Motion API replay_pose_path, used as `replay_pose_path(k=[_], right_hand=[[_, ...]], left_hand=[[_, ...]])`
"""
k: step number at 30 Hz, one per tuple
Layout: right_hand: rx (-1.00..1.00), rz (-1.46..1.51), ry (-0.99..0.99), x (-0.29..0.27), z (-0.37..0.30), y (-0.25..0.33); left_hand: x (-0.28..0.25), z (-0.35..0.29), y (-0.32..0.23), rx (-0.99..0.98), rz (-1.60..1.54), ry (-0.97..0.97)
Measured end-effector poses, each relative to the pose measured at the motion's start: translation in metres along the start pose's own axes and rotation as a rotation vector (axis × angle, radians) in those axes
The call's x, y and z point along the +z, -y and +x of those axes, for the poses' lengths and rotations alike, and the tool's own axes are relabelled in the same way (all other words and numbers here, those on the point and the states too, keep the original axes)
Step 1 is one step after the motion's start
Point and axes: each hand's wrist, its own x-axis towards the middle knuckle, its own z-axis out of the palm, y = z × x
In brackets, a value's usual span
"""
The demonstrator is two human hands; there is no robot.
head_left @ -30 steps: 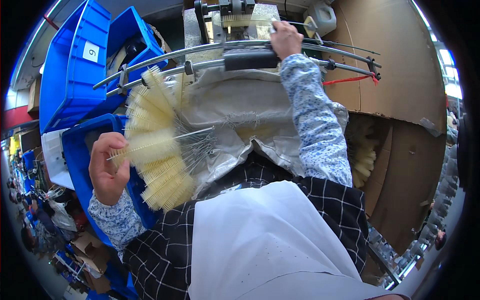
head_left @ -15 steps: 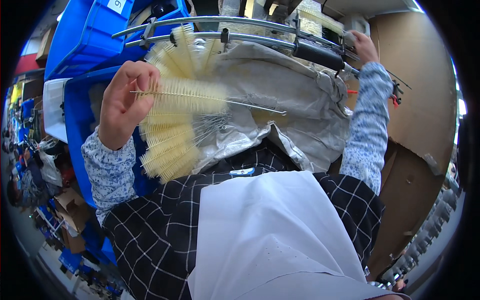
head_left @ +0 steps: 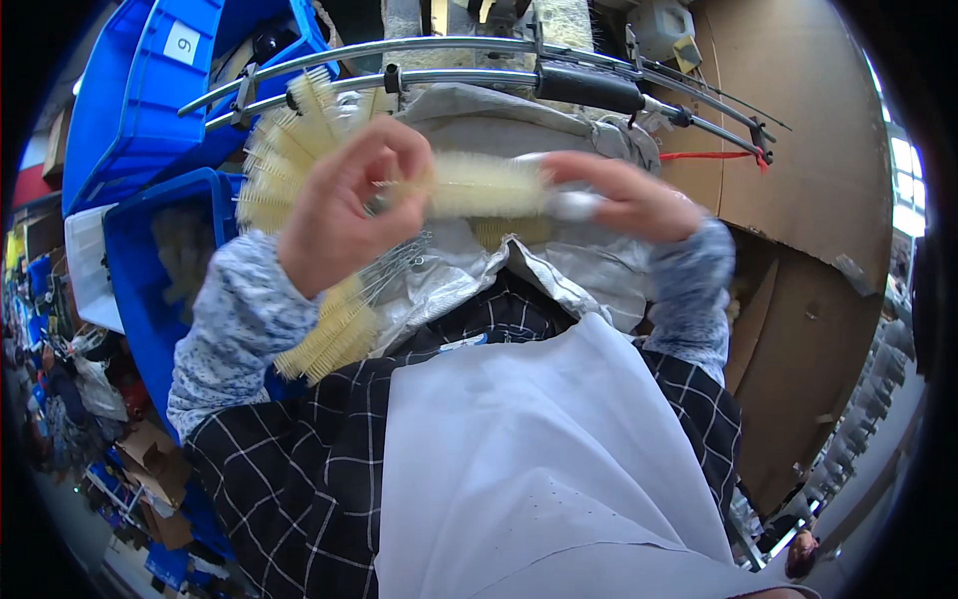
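Note:
A cream bottle brush (head_left: 484,187) with a twisted wire core is held level between my hands over a white woven sack. My left hand (head_left: 349,205) pinches its left end between thumb and fingers. At its right end is my right hand (head_left: 639,200), smeared by motion, with white covers on the fingertips; thumb and finger lie on either side of the bristles. The brush's wire stem is hidden by that hand. Beneath and behind my left hand lie more cream brushes (head_left: 334,334), fanned out, their looped wire stems (head_left: 399,262) pointing right.
Metal rails (head_left: 469,75) with a black roller (head_left: 591,90) cross beyond the sack (head_left: 459,125). Blue bins (head_left: 130,110) stand at the left, beside a white bin (head_left: 90,265). Brown cardboard (head_left: 798,150) and a red strip (head_left: 709,156) are at the right.
My right hand has come from the far-right rails to the brush's right end. My left hand has moved right with the brush. The whole view has shifted slightly.

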Motion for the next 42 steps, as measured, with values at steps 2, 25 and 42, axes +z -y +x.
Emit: replay_pose_path(k=[2,25,42], right_hand=[[0.119,0.372,-0.075,0.049,0.029,0.007],[0.474,-1.156,-0.862,-0.097,0.070,-0.113],[0.601,-1.221,-0.987,-0.126,0.051,-0.134]], left_hand=[[0.003,-0.003,0.001,0.053,0.171,0.030],[-0.050,-0.115,0.000,-0.646,0.949,0.078],[-0.057,-0.110,0.022,-0.516,0.656,0.047]])
